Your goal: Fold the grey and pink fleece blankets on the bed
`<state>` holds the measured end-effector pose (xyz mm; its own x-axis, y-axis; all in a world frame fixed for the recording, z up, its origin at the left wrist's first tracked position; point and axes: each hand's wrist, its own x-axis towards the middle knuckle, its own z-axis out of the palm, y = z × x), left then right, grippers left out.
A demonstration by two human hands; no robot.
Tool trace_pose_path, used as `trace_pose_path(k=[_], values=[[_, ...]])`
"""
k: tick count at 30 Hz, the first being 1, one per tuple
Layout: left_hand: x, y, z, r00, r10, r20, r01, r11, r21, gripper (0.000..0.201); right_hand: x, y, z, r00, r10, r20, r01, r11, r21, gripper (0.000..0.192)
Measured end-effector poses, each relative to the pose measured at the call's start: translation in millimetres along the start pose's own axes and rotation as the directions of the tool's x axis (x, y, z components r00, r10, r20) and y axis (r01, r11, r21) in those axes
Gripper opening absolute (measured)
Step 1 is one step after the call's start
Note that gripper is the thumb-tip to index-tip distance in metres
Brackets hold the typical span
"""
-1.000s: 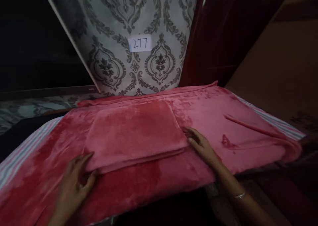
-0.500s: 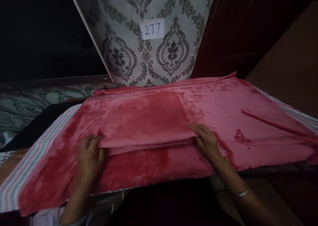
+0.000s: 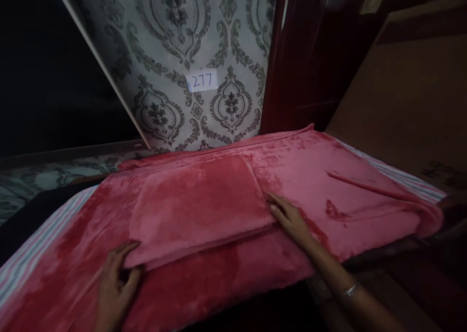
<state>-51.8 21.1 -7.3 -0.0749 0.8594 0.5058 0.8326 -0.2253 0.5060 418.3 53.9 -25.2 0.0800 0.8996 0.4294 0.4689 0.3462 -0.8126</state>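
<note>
A folded pink plush cloth [image 3: 197,200] lies flat on a larger spread of pink plush fabric [image 3: 299,166]. At its near left corner is my left hand [image 3: 116,283], thumb and fingers apart around the corner. My right hand [image 3: 292,220] rests along the cloth's right edge near the front corner, its fingers stretched out and touching the edge. Part of the right thumb's contact is hard to make out. Along the near side, the folded layers show as stacked edges.
Striped fabric [image 3: 44,244] shows at the left end and at the right. Behind stand a dark screen [image 3: 54,79], patterned wallpaper with a paper marked 277 [image 3: 202,80], and a dark red glossy panel [image 3: 302,55]. A cardboard box [image 3: 404,94] is at the right.
My view has tilted and shifted. The folded cloth's front edge has come down flatter, and my left hand's fingers have spread at the corner. My right hand has slid along the right edge.
</note>
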Motion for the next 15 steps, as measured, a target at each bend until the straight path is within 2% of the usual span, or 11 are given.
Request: trace_pose_path(k=[4,7,9,12,15], values=[[-1,-1,-2.5,1.000,-0.013,0.028,0.014,0.999,-0.032,0.040,54,3,7,0.984,0.164,0.070,-0.175,0.961,0.215,0.055],[-6,-5,-0.7,0.997,-0.072,-0.005,0.071,0.995,-0.066,0.046,103,2,20,0.935,0.332,0.129,-0.355,0.848,0.393,0.057],[-8,-9,0.1,0.990,-0.143,-0.019,0.140,0.985,-0.105,0.050,132,0,29,0.897,0.419,0.142,-0.435,0.779,0.451,0.055],[-6,-10,-4.9,0.968,-0.252,0.007,0.249,0.952,-0.179,0.049,162,-3,41,0.886,0.448,0.120,-0.448,0.762,0.467,0.054],[7,1,-16.2,0.940,-0.339,0.027,0.335,0.911,-0.242,0.047,170,0,51,0.899,0.426,0.105,-0.422,0.775,0.470,0.058]])
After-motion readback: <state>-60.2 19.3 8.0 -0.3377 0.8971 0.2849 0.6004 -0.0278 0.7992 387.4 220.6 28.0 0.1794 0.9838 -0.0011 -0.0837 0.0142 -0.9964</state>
